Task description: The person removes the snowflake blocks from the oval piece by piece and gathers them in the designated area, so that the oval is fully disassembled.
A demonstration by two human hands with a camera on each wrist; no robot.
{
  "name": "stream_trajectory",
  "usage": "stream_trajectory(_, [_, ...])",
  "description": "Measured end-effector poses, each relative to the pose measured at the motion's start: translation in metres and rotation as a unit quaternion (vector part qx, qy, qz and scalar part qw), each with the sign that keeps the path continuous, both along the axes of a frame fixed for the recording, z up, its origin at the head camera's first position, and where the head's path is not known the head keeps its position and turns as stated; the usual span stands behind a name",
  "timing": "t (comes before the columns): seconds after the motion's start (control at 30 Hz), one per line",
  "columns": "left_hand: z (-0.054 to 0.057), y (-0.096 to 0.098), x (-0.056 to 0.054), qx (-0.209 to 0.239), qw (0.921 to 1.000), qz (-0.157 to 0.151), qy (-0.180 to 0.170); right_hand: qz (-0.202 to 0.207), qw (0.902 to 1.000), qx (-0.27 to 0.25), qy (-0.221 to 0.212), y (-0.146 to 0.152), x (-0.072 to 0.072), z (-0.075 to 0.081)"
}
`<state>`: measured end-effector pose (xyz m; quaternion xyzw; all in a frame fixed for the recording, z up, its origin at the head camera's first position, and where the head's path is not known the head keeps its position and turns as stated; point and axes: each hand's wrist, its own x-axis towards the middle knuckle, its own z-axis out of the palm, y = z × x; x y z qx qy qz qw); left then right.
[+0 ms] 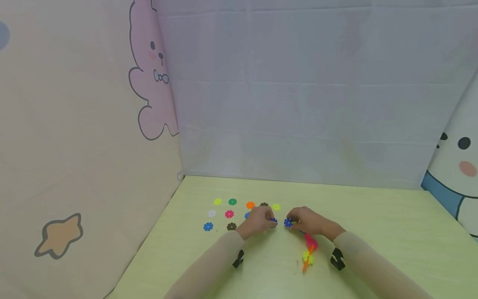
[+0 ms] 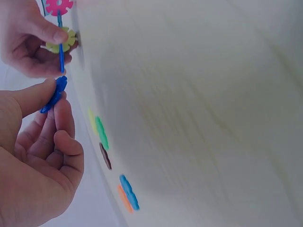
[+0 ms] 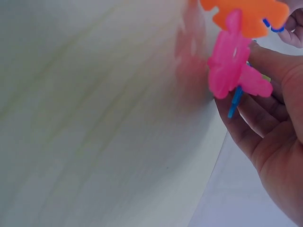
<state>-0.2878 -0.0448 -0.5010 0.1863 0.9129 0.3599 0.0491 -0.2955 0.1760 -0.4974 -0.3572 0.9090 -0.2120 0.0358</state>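
Between the thumb and fingers of my left hand [image 1: 257, 220] is a dark blue notched snowflake disc [image 2: 55, 94], seen nearly edge-on in the left wrist view. My right hand [image 1: 310, 221] pinches a chain of joined snowflake discs around a yellow-green disc [image 2: 69, 39]. A blue disc [image 1: 288, 223] at the chain's end faces the left hand's disc, with a small gap between them in the head view. Pink discs [image 3: 227, 64], an orange disc [image 3: 248, 18] and a yellow disc [image 1: 307, 258] hang from the chain toward my body. My fingers partly hide the joints.
Several loose discs lie in rows on the pale table [image 1: 373, 232] left of my hands, among them a green disc [image 1: 232, 202], a white disc [image 1: 212, 214] and a blue disc [image 1: 208, 226]. A grey cloth wall [image 1: 298, 104] rises behind the table.
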Motion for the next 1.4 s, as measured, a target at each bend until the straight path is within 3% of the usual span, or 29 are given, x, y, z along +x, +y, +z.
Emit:
stream_trajectory(0.33, [0.006, -0.028, -0.006, 0.041, 0.9986, 0.007, -0.034, -0.013, 0.9998, 0.001, -0.012, 0.001, -0.001, -0.002])
stream_trajectory(0.63, [0.006, -0.056, -0.009, 0.002, 0.9994, -0.015, -0.031, -0.007, 0.9998, -0.011, -0.014, 0.001, 0.002, 0.0])
stream_trajectory(0.9, [0.008, -0.076, -0.003, -0.006, 0.998, -0.012, -0.062, -0.01, 0.9997, -0.009, -0.021, 0.001, 0.002, 0.0])
stream_trajectory(1.13, [0.008, -0.083, 0.003, -0.026, 0.9955, -0.047, -0.078, -0.011, 0.9997, -0.007, -0.02, 0.001, 0.003, 0.001])
stream_trajectory(1.4, [0.007, -0.083, 0.01, -0.033, 0.9933, -0.063, -0.091, -0.016, 0.9994, -0.006, -0.03, 0.0, 0.003, 0.003])
